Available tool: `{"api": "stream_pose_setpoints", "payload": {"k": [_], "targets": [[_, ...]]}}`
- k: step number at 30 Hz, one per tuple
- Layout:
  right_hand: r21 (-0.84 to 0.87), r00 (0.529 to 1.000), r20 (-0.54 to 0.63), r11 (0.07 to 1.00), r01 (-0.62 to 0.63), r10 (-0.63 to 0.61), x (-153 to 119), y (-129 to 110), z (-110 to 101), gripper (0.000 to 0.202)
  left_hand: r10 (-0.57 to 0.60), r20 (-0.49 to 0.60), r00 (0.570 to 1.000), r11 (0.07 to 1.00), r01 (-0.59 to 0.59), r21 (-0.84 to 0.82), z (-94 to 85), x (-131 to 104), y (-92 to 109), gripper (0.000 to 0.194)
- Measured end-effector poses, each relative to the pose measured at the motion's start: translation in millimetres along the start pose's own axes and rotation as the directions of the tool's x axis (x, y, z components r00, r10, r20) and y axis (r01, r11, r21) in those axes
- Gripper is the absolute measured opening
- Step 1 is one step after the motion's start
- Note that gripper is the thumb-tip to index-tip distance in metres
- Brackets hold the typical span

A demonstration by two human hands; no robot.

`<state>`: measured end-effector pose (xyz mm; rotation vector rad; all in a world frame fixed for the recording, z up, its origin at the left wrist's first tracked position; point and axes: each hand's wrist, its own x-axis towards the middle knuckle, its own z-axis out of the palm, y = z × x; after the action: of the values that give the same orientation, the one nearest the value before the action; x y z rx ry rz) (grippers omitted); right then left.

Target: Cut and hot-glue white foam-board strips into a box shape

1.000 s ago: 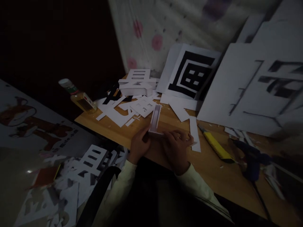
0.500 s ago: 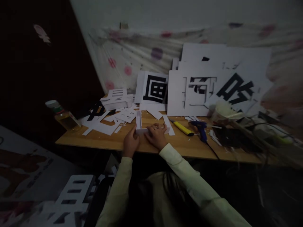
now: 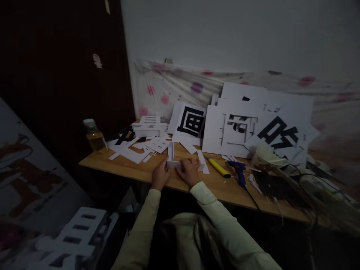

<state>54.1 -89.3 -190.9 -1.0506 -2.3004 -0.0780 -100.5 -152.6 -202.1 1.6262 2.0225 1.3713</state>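
Note:
On the near part of the wooden table (image 3: 135,170) is a white foam-board letter piece with raised side walls (image 3: 171,152). My left hand (image 3: 161,175) grips its near left corner, the thumb along the inner side. My right hand (image 3: 190,171) lies over its near wall, fingers bent and pressed to the board; they hide part of it. A flat white strip (image 3: 203,161) lies beside my right fingers. Farther right are a yellow utility knife (image 3: 218,167) and a blue glue gun (image 3: 238,171) with its cable hanging over the front edge.
Cut white boards (image 3: 135,153) cover the table's left, beside a bottle of yellow liquid (image 3: 95,138). Large boards with black characters (image 3: 213,127) lean at the back. A tub (image 3: 266,157) and tangled cables stand right. More white letters (image 3: 80,230) are piled low on the left.
The head view has tilted up and turned left, so the scene sits lower and more of the wall shows. Both hands stay on the foam-board piece with little visible change in grip.

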Motion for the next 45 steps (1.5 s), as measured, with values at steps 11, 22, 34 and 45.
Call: {"api": "stream_pose_setpoints", "payload": {"k": [11, 22, 34, 45], "targets": [[0.01, 1.0, 0.008, 1.0, -0.012, 0.012, 1, 1, 3, 0.026, 0.009, 0.01, 1.0, 1.0, -0.009, 0.008, -0.4, -1, 0, 0.064], [0.059, 0.998, -0.07, 0.998, -0.005, 0.009, -2, 1, 0, 0.024, 0.028, 0.019, 0.999, 0.999, -0.027, -0.039, 0.3, -2, -3, 0.07], [0.105, 0.989, -0.15, 0.994, 0.006, 0.01, -9, -1, -5, 0.025, 0.07, -0.044, 0.997, 0.995, -0.073, -0.073, 3.0, -2, -6, 0.065], [0.252, 0.914, -0.271, 0.938, -0.236, 0.303, -39, 85, -35, 0.039, 0.098, -0.046, 0.994, 0.988, -0.103, -0.111, 6.5, -1, -11, 0.059]]}}
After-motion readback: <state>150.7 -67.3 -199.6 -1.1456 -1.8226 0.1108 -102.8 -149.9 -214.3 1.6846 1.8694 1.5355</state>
